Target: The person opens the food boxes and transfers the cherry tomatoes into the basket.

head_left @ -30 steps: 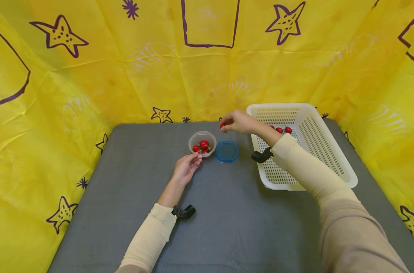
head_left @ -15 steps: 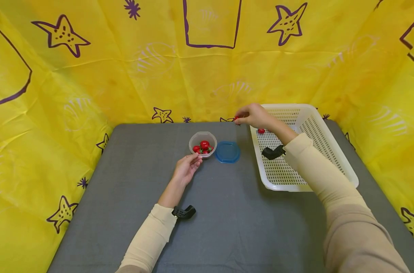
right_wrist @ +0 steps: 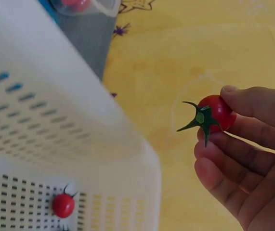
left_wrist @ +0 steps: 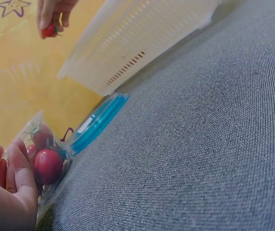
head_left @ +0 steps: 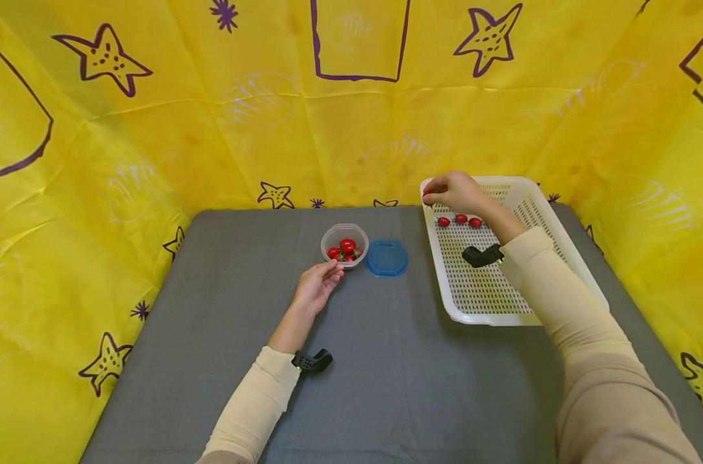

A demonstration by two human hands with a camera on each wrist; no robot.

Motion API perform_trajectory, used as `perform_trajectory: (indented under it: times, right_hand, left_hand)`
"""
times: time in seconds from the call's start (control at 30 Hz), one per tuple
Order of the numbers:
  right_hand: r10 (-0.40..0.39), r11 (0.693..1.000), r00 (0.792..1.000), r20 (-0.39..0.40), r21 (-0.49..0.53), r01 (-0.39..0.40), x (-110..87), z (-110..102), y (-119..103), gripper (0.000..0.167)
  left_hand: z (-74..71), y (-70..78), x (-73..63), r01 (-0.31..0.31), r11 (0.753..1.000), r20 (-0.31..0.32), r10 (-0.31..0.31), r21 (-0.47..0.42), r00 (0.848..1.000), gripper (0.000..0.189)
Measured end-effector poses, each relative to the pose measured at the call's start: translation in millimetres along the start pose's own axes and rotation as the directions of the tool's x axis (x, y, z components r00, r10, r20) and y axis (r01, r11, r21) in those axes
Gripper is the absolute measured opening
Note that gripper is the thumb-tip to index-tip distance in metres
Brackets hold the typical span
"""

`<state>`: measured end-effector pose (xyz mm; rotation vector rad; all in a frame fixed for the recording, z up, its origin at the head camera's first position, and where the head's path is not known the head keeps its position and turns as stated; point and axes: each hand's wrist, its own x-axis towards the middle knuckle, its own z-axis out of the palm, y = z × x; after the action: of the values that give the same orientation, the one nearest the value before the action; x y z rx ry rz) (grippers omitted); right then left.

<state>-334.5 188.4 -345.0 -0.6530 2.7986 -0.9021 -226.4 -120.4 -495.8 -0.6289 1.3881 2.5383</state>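
My left hand (head_left: 316, 287) pinches the near rim of a small clear plastic container (head_left: 328, 237), which holds several red cherry tomatoes (head_left: 347, 245). Between thumb and fingers, my right hand (head_left: 459, 193) holds a cherry tomato (right_wrist: 216, 113) with a green stem top. That hand is raised at the back left corner of a white perforated basket (head_left: 452, 303). In the head view, three cherry tomatoes (head_left: 461, 219) show in a row on the basket floor. My right forearm covers part of the basket.
A blue lid (head_left: 387, 259) lies flat on the grey tabletop (head_left: 223, 309), just right of the clear container. Yellow patterned cloth (head_left: 351, 148) hangs at the back and both sides.
With the cherry tomato in its fingers, my right hand has moved right, from beyond the blue lid to the basket's back left corner. My left hand has stayed at the container.
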Motion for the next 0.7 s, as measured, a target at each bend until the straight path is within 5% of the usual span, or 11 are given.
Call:
perform_trajectory:
  times: [0.7]
  right_hand:
    - [0.075, 0.991, 0.997, 0.002, -0.113, -0.075, -3.9, 2.2, 50.4, 0.023]
  left_hand:
    - [-0.8, -0.2, 0.0, 0.0, 1.0, 0.024, -0.001, 0.014, 1.0, 0.011]
